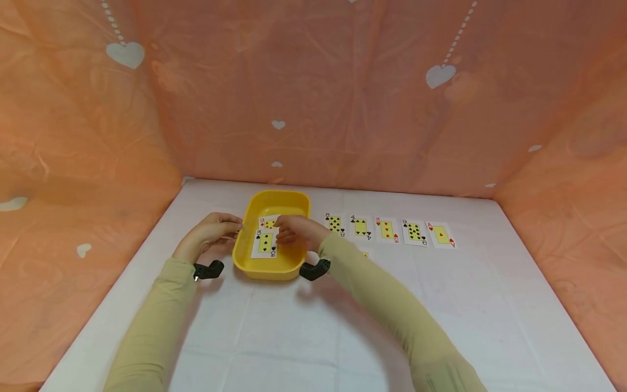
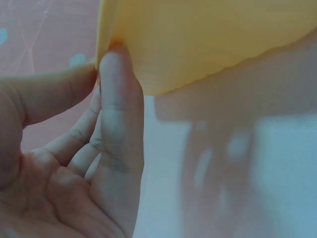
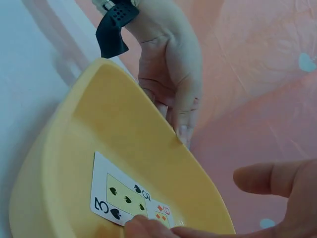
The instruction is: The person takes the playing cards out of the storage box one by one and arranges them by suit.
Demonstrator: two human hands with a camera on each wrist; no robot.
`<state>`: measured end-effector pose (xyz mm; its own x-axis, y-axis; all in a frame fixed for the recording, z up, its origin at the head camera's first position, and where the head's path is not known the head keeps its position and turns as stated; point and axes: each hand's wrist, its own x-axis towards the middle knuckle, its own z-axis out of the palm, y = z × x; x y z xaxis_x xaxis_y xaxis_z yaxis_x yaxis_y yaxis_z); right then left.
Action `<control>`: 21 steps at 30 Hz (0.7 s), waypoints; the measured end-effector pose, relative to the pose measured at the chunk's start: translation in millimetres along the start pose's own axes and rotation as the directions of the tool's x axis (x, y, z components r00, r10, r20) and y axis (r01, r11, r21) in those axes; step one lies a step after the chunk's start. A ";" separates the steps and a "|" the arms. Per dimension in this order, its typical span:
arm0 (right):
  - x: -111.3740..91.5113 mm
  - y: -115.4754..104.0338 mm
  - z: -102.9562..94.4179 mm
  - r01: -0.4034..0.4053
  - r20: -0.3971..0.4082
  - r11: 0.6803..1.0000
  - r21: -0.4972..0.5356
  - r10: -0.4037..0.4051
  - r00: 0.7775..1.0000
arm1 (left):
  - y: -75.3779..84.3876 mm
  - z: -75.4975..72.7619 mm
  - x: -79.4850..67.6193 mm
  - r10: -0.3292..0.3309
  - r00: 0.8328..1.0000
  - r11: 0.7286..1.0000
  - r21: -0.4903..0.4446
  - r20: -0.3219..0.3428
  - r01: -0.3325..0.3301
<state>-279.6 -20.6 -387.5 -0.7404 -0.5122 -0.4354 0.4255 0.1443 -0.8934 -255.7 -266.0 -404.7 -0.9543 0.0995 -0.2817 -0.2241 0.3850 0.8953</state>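
Note:
My left hand (image 1: 209,231) pinches the left rim of a yellow plastic tub (image 1: 276,268), with thumb and a finger on either side of the wall, as the left wrist view shows. Inside the tub lies a three of spades playing card (image 1: 265,244), face up, partly over a red diamonds card (image 1: 266,219). Reaching into the tub from the right, my right hand (image 1: 300,231) has its fingertips at the three's edge. In the right wrist view its thumb (image 3: 257,178) stands apart from the fingers, and no card shows between them.
Right of the tub, several face-up cards lie in a row, from a black eight (image 1: 334,224) to an ace of hearts (image 1: 442,235). Another card (image 1: 365,253) is mostly hidden by the right forearm. An orange cloth (image 1: 313,98) with white hearts hangs behind the white table (image 1: 294,337).

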 end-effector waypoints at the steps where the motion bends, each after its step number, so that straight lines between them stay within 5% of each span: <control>1: 0.6 0.8 0.9 -0.008 -0.010 1.000 -0.010 0.008 1.000 | 0.1 0.1 -0.3 0.001 1.000 1.000 0.003 0.001 -0.001; 21: 4.3 6.5 15.9 -0.111 -0.156 0.991 0.075 0.122 0.980 | 2.1 1.5 2.0 -0.034 0.999 0.999 0.002 -0.022 0.034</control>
<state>-271.8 -35.3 -393.4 -0.7547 -0.3528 -0.5531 0.5434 0.1362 -0.8284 -257.8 -263.7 -403.9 -0.9502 0.0661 -0.3047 -0.2564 0.3903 0.8843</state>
